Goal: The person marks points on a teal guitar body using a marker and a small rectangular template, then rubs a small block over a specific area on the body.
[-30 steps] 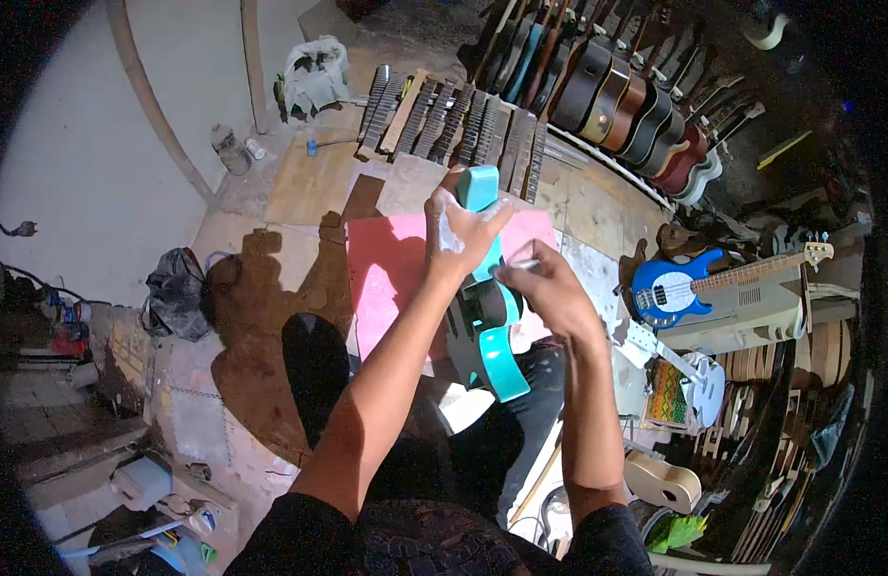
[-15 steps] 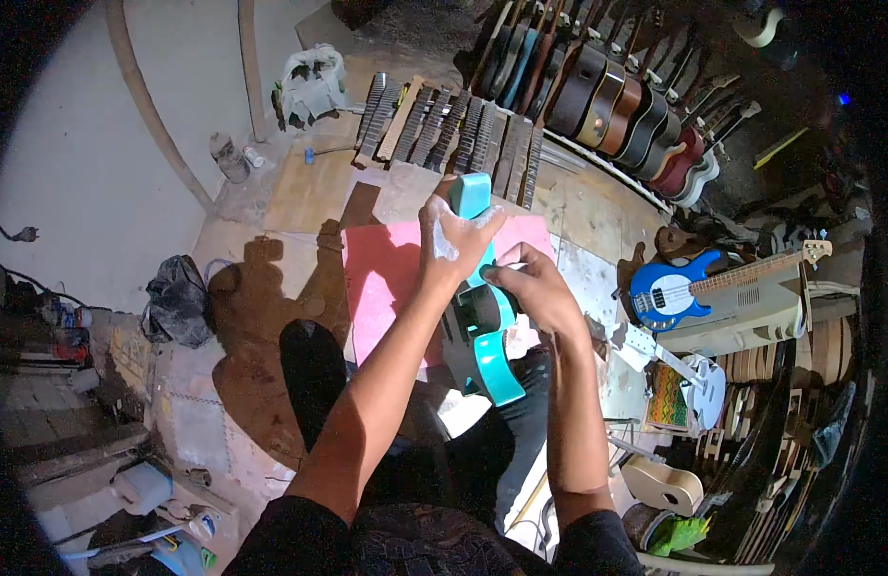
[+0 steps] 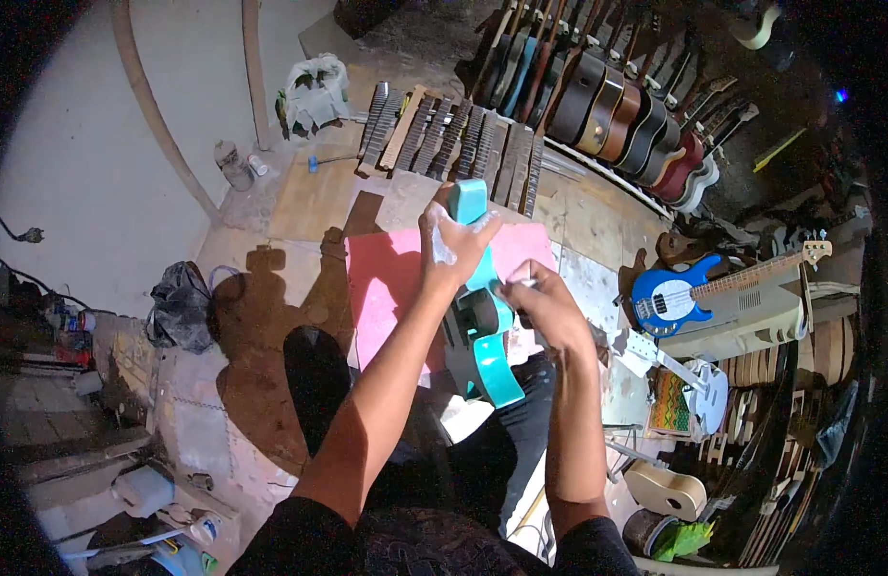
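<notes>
The floor point(image 3: 196, 427) carried everything, with a row of guitars point(image 3: 607, 106) along its far right edge and a blue guitar point(image 3: 674, 298) toward its right side. Near the floor's middle lay a pink sheet point(image 3: 373, 322), with guitar necks point(image 3: 453, 134) lined up beyond its far edge. A turquoise guitar body point(image 3: 495, 355) was held above the sheet's right half, its lower end past the near edge, by the person's leg. Its long axis ran away from the person, the far end leaning slightly left. The left hand point(image 3: 455, 245) was wrapped around the upper part, thumb across it. The right hand point(image 3: 551, 305), nearer the middle, had its fingers curled narrow at the right edge, so the body lay just left of those fingertips; whether they touched it or held something small, I could not tell.
</notes>
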Motion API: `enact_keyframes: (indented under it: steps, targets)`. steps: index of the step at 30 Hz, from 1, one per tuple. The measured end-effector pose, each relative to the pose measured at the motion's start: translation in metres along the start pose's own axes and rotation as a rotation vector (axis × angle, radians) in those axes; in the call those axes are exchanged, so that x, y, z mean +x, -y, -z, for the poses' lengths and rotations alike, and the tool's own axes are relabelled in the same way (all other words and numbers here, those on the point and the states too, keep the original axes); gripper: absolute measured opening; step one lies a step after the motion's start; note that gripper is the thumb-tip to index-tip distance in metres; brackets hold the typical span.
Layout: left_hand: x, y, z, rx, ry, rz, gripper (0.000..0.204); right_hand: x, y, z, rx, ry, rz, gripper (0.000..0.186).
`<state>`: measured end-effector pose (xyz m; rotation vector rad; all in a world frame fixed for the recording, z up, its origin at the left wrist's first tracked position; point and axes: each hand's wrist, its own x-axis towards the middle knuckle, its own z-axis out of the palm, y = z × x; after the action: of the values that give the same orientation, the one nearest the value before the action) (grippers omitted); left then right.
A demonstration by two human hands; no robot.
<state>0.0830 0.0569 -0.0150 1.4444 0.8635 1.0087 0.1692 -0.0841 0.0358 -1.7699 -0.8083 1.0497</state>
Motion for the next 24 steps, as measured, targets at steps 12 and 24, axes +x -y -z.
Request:
enact_keyframes:
  steps: [12, 24]
  targets:
    - [0.001, 0.002, -0.003, 0.003, -0.075, -0.089, 0.031, 0.002, -0.021, -0.011, 0.126, -0.079, 0.162, 0.011]
    - [0.002, 0.007, -0.003, -0.093, -0.058, -0.031, 0.029, -0.035, -0.049, -0.026, 0.102, -0.258, 0.312, 0.018]
